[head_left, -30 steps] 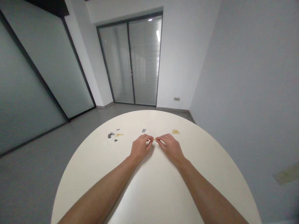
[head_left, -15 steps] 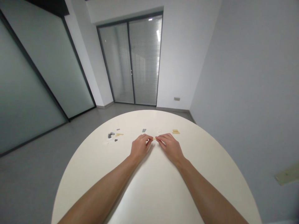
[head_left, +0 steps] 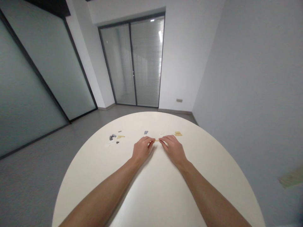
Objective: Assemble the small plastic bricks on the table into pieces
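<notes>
Between my two hands, near the middle of the white round table, is a small thin yellow piece. My left hand pinches its left end with thumb and fingertips. At its right end my right hand is closed in a pinch too. Just beyond the hands lie a grey-blue piece and some small white pieces. Flat yellow pieces rest past my right hand.
At the left of the table are grey pieces, thin yellow strips, a small black piece and faint white bits. Glass doors and walls stand beyond the table.
My right hand has shifted slightly right, so more of the yellow piece shows between the fingertips. My left hand has hardly moved.
</notes>
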`<action>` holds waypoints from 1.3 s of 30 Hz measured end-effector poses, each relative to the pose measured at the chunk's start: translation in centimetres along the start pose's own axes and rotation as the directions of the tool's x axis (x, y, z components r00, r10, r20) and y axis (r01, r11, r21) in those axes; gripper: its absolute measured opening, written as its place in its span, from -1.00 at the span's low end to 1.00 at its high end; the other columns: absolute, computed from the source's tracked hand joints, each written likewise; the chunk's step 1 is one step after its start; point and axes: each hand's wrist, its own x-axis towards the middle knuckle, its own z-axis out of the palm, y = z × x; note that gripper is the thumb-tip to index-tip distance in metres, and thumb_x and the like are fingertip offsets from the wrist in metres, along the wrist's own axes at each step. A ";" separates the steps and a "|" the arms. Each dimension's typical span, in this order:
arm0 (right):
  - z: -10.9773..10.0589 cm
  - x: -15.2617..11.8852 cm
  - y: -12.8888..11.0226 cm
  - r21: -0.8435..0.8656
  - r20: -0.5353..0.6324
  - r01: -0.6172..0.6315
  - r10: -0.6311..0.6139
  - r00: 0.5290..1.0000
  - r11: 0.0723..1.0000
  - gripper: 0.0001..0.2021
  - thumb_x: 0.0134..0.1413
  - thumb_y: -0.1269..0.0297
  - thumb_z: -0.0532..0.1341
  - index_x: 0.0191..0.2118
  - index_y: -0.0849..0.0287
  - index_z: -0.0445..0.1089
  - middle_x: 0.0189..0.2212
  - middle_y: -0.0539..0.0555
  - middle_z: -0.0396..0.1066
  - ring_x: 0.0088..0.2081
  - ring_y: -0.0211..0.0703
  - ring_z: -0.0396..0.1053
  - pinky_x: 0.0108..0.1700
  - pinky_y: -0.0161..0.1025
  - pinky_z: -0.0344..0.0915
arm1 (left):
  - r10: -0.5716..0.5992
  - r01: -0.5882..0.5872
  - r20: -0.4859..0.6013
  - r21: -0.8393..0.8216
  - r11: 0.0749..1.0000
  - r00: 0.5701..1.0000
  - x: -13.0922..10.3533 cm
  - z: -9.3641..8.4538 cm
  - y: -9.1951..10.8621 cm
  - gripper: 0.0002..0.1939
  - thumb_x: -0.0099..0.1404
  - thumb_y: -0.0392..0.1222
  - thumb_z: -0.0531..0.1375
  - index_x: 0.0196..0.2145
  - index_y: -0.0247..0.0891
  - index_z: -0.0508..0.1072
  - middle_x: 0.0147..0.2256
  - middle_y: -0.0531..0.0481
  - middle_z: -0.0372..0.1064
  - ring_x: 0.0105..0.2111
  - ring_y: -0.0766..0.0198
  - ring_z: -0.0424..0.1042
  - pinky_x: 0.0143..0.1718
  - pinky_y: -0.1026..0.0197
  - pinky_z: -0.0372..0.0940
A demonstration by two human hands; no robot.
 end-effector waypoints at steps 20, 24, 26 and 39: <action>-0.3 0.0 -0.2 -0.004 0.012 -0.023 0.023 1.000 1.000 -0.85 0.31 0.28 0.15 -0.15 0.08 0.49 -0.22 0.07 0.53 -0.11 -0.06 0.40 -0.04 -0.10 0.37 | 0.026 -0.026 -0.027 0.003 1.000 0.999 0.0 0.0 -0.1 -0.80 0.40 -0.21 0.14 -0.11 -0.09 0.55 -0.16 0.05 0.55 -0.14 0.25 0.48 -0.12 0.21 0.37; -0.2 -0.1 -0.2 -0.006 0.003 -0.022 0.022 1.000 1.000 -0.84 0.32 0.28 0.14 -0.16 0.07 0.49 -0.23 0.07 0.53 -0.12 -0.06 0.40 -0.06 -0.09 0.38 | 0.017 -0.017 -0.028 -0.006 1.000 0.999 0.0 -0.1 0.0 -0.81 0.39 -0.21 0.15 -0.13 -0.09 0.55 -0.17 0.04 0.55 -0.13 0.25 0.48 -0.13 0.22 0.37; -0.2 0.0 -0.2 -0.004 0.007 -0.026 0.026 1.000 1.000 -0.84 0.31 0.28 0.14 -0.16 0.07 0.49 -0.23 0.07 0.53 -0.12 -0.06 0.40 -0.06 -0.09 0.38 | 0.011 -0.012 -0.028 -0.008 1.000 1.000 0.0 -0.1 0.1 -0.82 0.39 -0.21 0.16 -0.14 -0.10 0.55 -0.18 0.03 0.55 -0.14 0.25 0.48 -0.13 0.22 0.37; -0.5 0.0 -0.3 0.048 0.001 -0.021 0.021 1.000 0.999 -0.93 0.24 0.27 0.22 -0.23 0.08 0.46 -0.26 0.05 0.53 -0.13 -0.06 0.39 -0.06 -0.10 0.35 | 0.046 -0.047 -0.025 -0.052 0.998 0.999 0.0 -0.1 0.1 -0.85 0.39 -0.20 0.16 -0.17 -0.11 0.54 -0.21 0.06 0.54 -0.18 0.30 0.48 -0.21 0.28 0.37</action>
